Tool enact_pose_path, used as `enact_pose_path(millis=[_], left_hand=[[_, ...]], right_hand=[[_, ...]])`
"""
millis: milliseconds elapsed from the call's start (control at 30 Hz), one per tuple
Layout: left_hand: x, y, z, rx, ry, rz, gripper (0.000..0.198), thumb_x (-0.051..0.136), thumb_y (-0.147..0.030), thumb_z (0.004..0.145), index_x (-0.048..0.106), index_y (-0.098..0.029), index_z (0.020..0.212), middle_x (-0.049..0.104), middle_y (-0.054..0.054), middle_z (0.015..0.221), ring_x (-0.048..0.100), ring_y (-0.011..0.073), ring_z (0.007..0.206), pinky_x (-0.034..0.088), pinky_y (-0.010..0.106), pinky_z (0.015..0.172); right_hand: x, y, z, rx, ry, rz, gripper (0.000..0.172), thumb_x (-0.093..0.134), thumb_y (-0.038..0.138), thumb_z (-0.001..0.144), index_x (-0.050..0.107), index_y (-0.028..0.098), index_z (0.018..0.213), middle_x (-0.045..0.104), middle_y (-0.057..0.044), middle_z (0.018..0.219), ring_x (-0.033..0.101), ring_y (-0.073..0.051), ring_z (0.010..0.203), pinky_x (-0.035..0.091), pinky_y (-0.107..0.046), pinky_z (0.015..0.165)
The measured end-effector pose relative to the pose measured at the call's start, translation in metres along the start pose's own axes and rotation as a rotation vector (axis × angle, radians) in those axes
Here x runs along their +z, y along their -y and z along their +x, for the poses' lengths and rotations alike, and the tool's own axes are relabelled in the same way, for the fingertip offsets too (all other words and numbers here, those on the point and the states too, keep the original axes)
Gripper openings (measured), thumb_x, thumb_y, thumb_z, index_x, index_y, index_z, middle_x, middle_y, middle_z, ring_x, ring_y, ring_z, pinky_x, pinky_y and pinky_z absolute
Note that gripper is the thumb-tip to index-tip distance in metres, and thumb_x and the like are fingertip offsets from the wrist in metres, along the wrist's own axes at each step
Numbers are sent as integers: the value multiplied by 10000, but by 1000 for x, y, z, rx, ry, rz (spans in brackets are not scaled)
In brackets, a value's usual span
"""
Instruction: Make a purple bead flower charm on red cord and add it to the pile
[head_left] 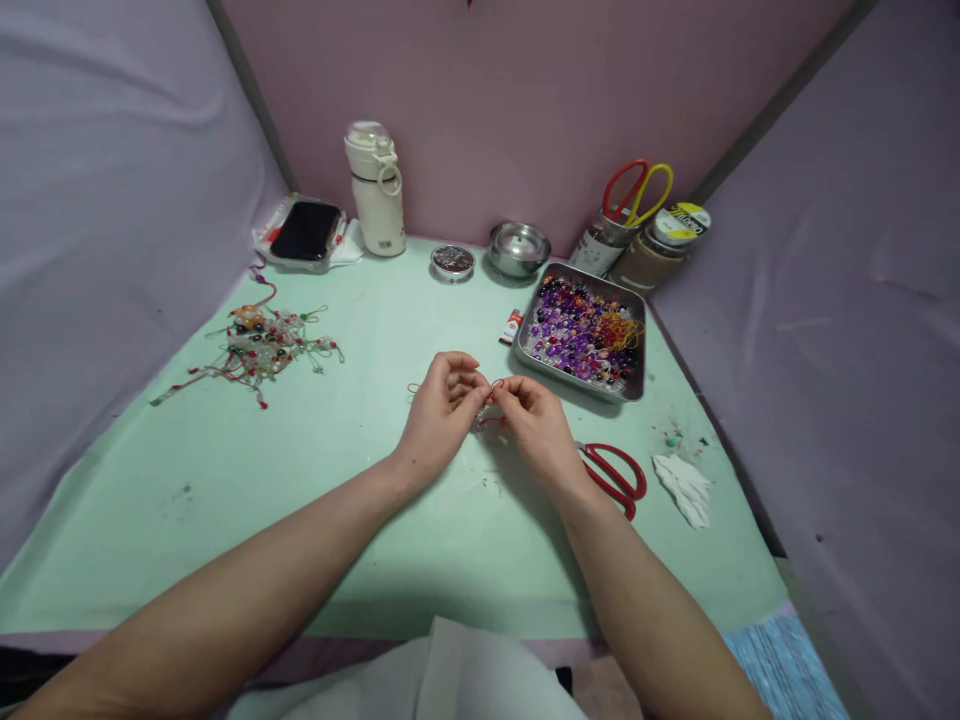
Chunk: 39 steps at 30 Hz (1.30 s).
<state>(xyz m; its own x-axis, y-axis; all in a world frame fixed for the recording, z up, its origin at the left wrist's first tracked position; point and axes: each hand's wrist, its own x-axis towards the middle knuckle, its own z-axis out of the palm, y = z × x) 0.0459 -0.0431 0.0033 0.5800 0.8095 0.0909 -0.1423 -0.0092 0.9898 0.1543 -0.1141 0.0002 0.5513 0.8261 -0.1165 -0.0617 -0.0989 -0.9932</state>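
Pinching a red cord [490, 397] in loosely curled left hand [448, 402] and right hand [534, 415], over mid-table [390, 320]; apparently part-worked, not yet finished, unlike the seemingly completed beaded strands [266, 350] heaped at left.

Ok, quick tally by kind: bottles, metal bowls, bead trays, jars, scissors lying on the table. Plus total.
Bottle: 1
Metal bowl: 1
Bead tray: 1
Jars: 2
Scissors lying on the table: 1
Total: 6
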Motion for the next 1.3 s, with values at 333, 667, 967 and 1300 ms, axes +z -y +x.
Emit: enact_pose_path(millis=[333, 667, 967, 1300], left_hand=[[-9, -4, 8, -15, 34, 164, 79, 613, -188, 800, 630, -175, 875, 647, 21, 880, 651, 125, 741, 525, 259, 678], [-15, -9, 10, 265, 100, 498, 121, 553, -132, 829, 652, -186, 787, 656, 21, 855, 602, 137, 821, 499, 268, 754], [-11, -6, 8, 156, 123, 582, 137, 459, -123, 854, 569, -185, 801, 606, 19, 825, 567, 150, 810, 459, 293, 762], [-10, -8, 7, 35, 137, 512, 121, 446, -167, 875, 541, -194, 805, 597, 0, 738, 558, 147, 715, 450, 295, 695]], right_hand=[[-1, 5, -4, -153, 17, -87, 137, 587, 327, 818, 592, 195, 781, 629, 1, 745, 550, -131, 666, 425, -261, 622], [-2, 0, -3, -163, 21, -109, 147, 595, 339, 817, 590, 197, 780, 577, 15, 727, 524, -125, 639, 455, -275, 613], [-1, 4, -5, -129, 38, -99, 160, 599, 352, 816, 590, 194, 796, 592, 8, 729, 534, -122, 611, 455, -265, 590], [0, 3, -4, -114, 41, -92, 189, 584, 379, 818, 595, 193, 792, 621, -7, 750, 550, -139, 679, 442, -274, 626]])
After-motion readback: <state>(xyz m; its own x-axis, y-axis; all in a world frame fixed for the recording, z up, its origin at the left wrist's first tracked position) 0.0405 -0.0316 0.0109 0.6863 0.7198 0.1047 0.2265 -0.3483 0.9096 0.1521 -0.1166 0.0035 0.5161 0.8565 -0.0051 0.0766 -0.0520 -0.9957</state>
